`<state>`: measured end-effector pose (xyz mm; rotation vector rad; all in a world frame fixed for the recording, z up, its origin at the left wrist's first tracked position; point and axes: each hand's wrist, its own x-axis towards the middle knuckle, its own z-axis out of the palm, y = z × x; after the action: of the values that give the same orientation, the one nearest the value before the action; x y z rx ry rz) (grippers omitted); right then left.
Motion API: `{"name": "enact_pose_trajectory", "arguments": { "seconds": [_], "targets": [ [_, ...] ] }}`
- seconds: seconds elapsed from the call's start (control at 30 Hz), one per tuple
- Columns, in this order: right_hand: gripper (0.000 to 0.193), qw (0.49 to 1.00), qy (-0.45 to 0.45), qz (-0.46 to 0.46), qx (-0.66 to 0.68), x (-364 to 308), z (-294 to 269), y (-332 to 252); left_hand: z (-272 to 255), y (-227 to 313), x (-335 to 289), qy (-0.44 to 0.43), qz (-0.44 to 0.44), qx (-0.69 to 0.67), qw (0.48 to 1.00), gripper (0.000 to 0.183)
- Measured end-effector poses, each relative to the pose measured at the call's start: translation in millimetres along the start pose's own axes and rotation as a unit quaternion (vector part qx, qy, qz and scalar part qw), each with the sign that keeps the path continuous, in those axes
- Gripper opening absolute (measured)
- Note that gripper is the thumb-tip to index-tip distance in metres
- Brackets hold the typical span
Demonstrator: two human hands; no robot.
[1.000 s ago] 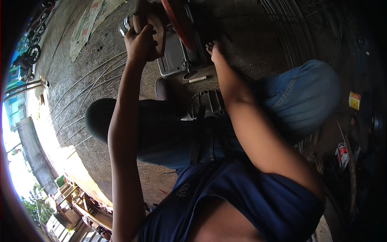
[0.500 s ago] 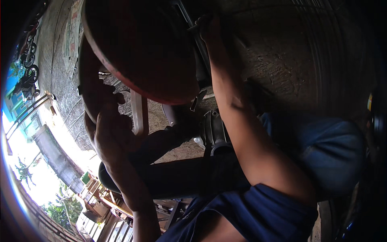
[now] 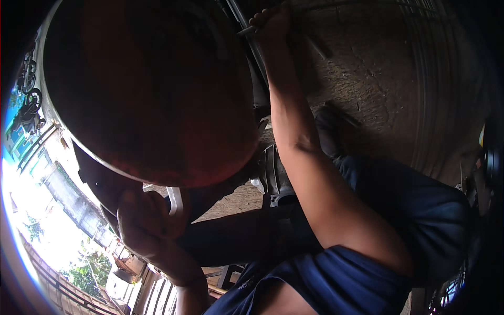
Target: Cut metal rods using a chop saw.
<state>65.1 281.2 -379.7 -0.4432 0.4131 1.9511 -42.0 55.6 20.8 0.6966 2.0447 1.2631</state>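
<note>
A large, dark reddish rounded thing (image 3: 157, 100) with a pale rim fills the upper left and covers much of what lies behind it. Below its lower rim my left hand (image 3: 147, 218) is closed, with curled fingers beside a dark curved part (image 3: 107, 189) and a pale flat bar (image 3: 175, 200). What those fingers grip is hidden in shadow. My right arm stretches far forward, and my right hand (image 3: 272, 25) is closed round a thin metal rod (image 3: 245, 31), which crosses a long metal bar (image 3: 241, 18). The rod's kind cannot be made out.
A ribbed metal housing (image 3: 275, 176) lies between my legs. A dark elongated object (image 3: 317, 47) rests on the rough floor (image 3: 367, 89) right of my right hand. Motorcycles (image 3: 31, 100) stand at the far left, and wooden furniture (image 3: 128, 262) is at the lower left.
The rounded reddish thing now spreads further left and lower, hiding more of the pale bar and dark curved part. My left hand appears lower; my right hand sits slightly higher, still on the rod.
</note>
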Motion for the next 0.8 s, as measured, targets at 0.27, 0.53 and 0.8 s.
{"name": "enact_pose_trajectory", "arguments": {
  "seconds": [0.27, 0.53, 0.8],
  "targets": [
    [0.049, 0.995, -0.098, 0.006, 0.002, 3.3, -2.5, 2.0, -2.7, 0.3, -4.8, 0.008, -0.007, -0.001, 1.0, 0.041],
    [0.04, 0.997, -0.025, -0.024, -0.062, -13.1, 8.9, 2.1, 0.7, 7.8, -19.9, 0.034, -0.033, 0.005, 0.999, 0.042],
    [0.036, 0.973, -0.03, -0.101, -0.204, -43.7, 16.3, 1.5, 4.5, -0.2, -41.6, 0.042, -0.034, -0.023, 0.998, 0.043]
  ]
}}
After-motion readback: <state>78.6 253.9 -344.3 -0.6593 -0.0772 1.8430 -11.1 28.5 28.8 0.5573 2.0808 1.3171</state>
